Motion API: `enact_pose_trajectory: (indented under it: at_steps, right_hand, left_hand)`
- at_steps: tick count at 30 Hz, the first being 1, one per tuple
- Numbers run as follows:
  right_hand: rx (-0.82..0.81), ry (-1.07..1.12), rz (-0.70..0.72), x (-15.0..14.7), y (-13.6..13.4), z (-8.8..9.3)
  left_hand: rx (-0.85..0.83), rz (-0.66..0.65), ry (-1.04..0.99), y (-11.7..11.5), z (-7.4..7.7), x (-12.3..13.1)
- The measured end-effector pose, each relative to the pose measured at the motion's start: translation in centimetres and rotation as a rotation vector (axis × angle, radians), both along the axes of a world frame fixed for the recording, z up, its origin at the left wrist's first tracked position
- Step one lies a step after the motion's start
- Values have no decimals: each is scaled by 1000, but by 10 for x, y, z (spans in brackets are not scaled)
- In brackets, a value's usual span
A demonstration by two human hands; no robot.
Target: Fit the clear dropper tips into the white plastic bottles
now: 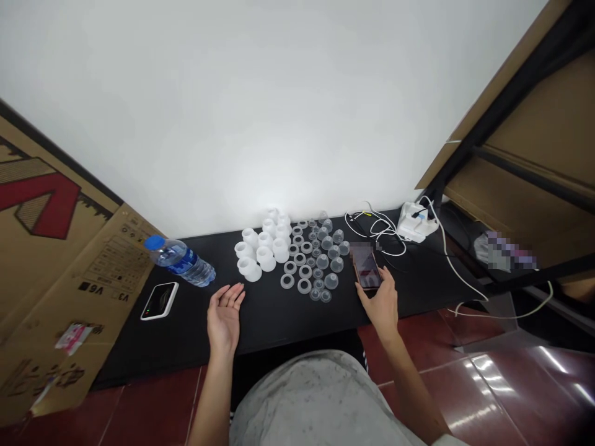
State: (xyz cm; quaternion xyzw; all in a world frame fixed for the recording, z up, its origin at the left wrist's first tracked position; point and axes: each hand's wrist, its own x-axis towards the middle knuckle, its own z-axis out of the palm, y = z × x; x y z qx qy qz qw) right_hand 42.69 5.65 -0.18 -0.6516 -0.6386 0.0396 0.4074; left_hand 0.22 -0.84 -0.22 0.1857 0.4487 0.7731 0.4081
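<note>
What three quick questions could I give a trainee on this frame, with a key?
1. Multiple choice: which thing does the right hand touch?
A) a water bottle
B) a phone with a dark screen
C) a white plug adapter

2. True or false: the left hand is palm up and holds nothing.

3. Short answer: which pieces lie closer to the white containers, the rings or the larger clear domed pieces?

Key: 1. B. 2. True. 3. The rings.
</note>
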Motion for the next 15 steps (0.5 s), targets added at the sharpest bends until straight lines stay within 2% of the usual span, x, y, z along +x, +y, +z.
enact_pose_trajectory:
  at_steps: [4,6,8,11,13,15]
  right_hand:
    - [97,98,13,5,0,4]
    - [141,247,-3,2,-4,9]
    - [173,487,26,-8,-8,14]
    - [72,846,183,-31,-11,16]
    - [-36,967,296,-48,-8,13]
    - [-104,1022,349,-63,-3,9]
  left_hand:
    - [25,-17,-11,-1,3,2]
    - [41,-39,-38,-2,7,4]
    - [59,-56,-79,-3,12,6]
    - [88,-74,-141,-4,19,8]
    - [100,-80,-175,-5,21,7]
    - [110,-81,-203,-7,22,7]
